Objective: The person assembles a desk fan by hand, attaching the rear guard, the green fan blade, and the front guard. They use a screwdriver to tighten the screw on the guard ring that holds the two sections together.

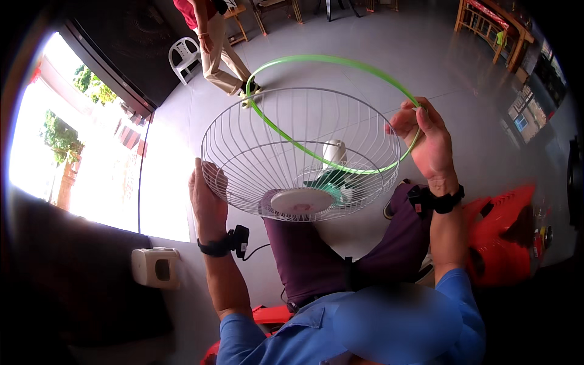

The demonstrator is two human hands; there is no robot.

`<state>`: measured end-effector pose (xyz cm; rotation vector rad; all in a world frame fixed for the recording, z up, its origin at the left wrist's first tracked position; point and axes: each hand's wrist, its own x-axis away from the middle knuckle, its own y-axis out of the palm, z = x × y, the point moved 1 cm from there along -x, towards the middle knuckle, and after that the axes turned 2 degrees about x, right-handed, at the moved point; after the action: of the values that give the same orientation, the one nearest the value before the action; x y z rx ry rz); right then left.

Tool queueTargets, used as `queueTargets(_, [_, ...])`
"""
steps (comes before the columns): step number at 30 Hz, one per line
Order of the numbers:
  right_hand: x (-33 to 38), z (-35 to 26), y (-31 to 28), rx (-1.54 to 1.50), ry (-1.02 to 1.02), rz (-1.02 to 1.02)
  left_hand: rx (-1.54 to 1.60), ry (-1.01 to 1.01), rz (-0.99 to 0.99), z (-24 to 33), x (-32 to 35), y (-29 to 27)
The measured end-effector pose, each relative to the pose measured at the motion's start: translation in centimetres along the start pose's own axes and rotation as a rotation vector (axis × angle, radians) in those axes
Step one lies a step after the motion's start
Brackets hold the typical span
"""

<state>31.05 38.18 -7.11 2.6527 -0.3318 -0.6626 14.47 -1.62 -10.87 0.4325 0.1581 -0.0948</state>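
The left hand (208,198) is curled around the left rim of a wire guard (261,176), probably because the outer wire gives a firmer hold than the thin ribs. The guard's bowl is raised over the lap, open side upward and away, with its pale hub plate (301,201) at the near side. The right hand (429,140) pinches a green ring (359,65) between thumb and fingers, a light hold that seems enough for so slim a band; the ring slants across the guard, its far side reaching beyond it. Whether the 2 touch, or the right fingertips meet the rim, I cannot tell. Through the wires, a fan with green blades (331,181) shows beyond the guard, within easy reach, perhaps deliberately.
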Motion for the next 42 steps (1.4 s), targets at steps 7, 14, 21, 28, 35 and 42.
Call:
queueTargets(7, [0.4, -0.6, 3.1, -0.059, 0.154, -0.083, 0.39, -0.204, 0.344, -4.2, 3.6, 4.3])
queueTargets(14, [1.3, -0.6, 5.0, 0.122, 0.232, -0.218, 0.522, -0.137, 0.2, -11.9, 5.0, -3.2])
queueTargets(21, [0.5, 0.9, 6.6, 0.148, 0.262, -0.286, 0.564, -0.292, 0.248, -11.2, 6.3, -5.2])
queueTargets(28, [-0.1, 2.4, 6.3, 0.095, 0.161, -0.216, 0.649, -0.381, 0.33, -12.8, 5.8, -5.6])
queueTargets(35, [0.1, 2.4, 4.9, 0.074, 0.129, -0.089, 0.81, -0.403, 0.246, -14.1, 7.0, -3.4])
queueTargets(42, [0.2, 0.9, 6.0, 0.134, 0.174, -0.21, 0.277, -0.006, -0.026, -7.2, 4.9, -4.1])
